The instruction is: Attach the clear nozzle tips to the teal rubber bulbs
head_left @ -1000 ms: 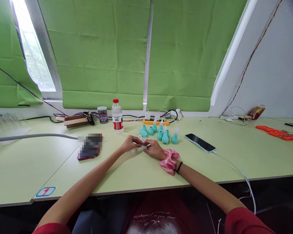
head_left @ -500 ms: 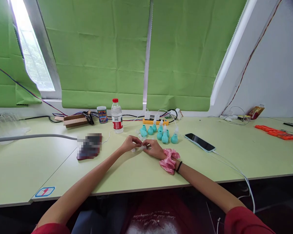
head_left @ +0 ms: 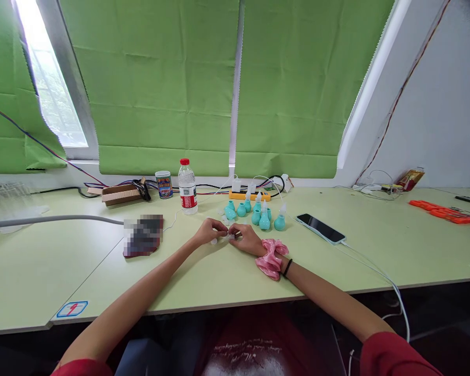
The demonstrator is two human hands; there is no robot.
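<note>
My left hand [head_left: 209,230] and my right hand [head_left: 247,239] rest close together on the pale green table [head_left: 203,271], fingers pinched round a small clear plastic piece [head_left: 226,236] between them. A pink scrunchie [head_left: 272,258] and a black band sit on my right wrist. Just beyond the hands stand several teal bulb-shaped bottles [head_left: 264,221], some with white tips.
A water bottle [head_left: 187,187] and a printed can [head_left: 164,184] stand at the back, beside a cardboard box [head_left: 120,194]. A yellow power strip [head_left: 250,196] with cables lies by the window. A phone [head_left: 320,228] on a cable lies right; orange parts [head_left: 443,213] far right.
</note>
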